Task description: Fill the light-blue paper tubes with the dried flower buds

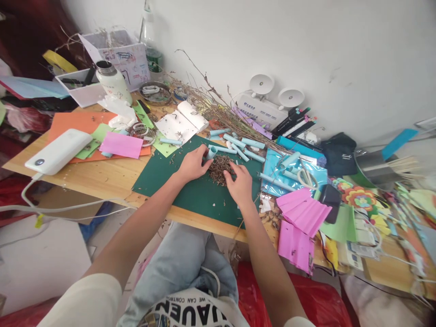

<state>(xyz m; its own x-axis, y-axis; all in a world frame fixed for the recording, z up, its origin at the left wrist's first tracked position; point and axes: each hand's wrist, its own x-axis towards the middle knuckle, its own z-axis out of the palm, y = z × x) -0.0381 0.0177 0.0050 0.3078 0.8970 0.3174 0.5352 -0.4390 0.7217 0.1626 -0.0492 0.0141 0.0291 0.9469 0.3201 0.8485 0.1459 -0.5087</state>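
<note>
My left hand [193, 163] is closed around a small light blue paper tube [210, 152], held at the edge of a pile of dried brown plant bits [218, 169]. My right hand [240, 182] rests on the pile's right side with its fingers curled into the bits. The pile lies on a dark green cutting mat [190, 190] on the wooden table [102, 175]. Several more light blue paper tubes [243, 147] lie just behind the pile.
A white power bank [57, 151] with a cable sits at the left edge. Pink folded paper [301, 213], scissors [306, 178] on blue paper, dried twigs [211, 102], a white bottle [114, 82], boxes and craft clutter crowd the back and right.
</note>
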